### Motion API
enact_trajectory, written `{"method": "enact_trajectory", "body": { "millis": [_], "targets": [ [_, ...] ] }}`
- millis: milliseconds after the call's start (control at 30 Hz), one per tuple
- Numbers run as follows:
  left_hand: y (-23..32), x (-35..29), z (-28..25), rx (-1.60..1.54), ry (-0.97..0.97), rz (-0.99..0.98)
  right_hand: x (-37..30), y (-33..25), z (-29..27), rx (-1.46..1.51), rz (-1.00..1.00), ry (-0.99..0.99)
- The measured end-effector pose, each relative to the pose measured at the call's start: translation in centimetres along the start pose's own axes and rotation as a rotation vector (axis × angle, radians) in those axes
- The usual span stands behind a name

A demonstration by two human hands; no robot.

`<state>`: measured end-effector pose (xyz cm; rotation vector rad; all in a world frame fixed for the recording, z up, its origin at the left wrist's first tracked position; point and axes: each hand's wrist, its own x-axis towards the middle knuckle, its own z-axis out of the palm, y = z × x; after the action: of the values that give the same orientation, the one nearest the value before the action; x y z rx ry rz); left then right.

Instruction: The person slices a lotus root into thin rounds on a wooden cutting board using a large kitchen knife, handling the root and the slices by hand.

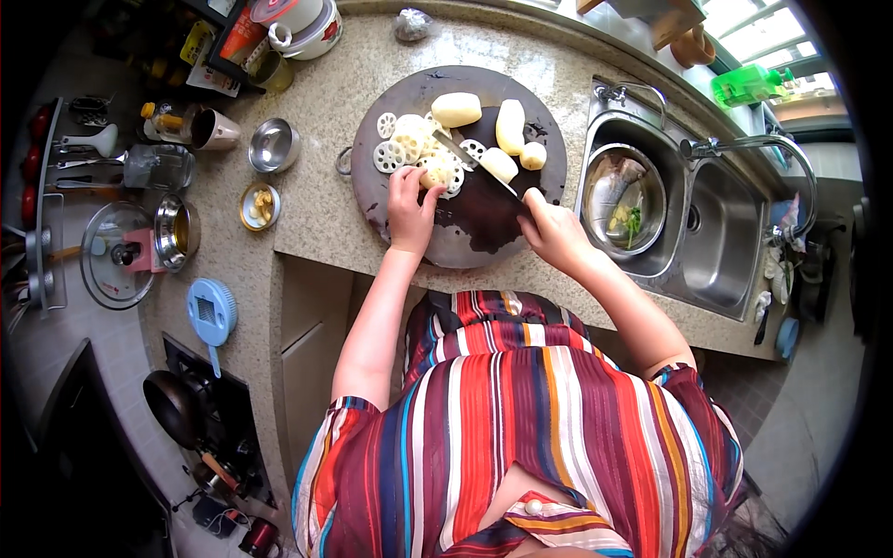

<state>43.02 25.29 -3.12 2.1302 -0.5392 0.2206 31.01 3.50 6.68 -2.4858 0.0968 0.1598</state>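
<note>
R hand (551,228) grips kitchen knife (473,160) by handle; L hand (411,209) pinches lotus root stub (435,173) beside cut slices (389,156) on round chopping board (402,100) w/ 4 peeled lotus root pcs (457,110), on speckled table (319,219) L of sink (683,200).

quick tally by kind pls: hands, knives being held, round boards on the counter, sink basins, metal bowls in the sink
Hands: 2, left hand and right hand
Held knife: 1
Round board: 1
Sink basins: 2
Metal bowl in sink: 1
Total: 7
</note>
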Motion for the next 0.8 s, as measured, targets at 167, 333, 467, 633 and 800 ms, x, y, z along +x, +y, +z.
{"method": "enact_trajectory", "body": {
  "millis": [167, 333, 467, 633, 800],
  "targets": [
    [-1.7, -0.4, -2.2, -0.208, 0.183, -0.117, -0.5, -0.6, -1.4, -0.136, -0.191, 0.15],
    [1.7, 2.9, -4.4, -0.124, 0.226, -0.091, -0.5, -0.1, -0.7, -0.206, -0.18, 0.153],
    [8.8, 3.9, -4.4, 0.036, -0.132, 0.284, -0.1, -0.7, -0.1, -0.246, -0.217, 0.2],
    [9.0, 2.5, -2.4, 0.037, -0.341, 0.384, 0.2, -1.4, -0.2, -0.282, -0.241, 0.218],
    [7.2, 2.8, -1.8, 0.168, -0.294, 0.449, -0.5, -1.0, -1.0, -0.335, -0.202, 0.228]
  ]
}}
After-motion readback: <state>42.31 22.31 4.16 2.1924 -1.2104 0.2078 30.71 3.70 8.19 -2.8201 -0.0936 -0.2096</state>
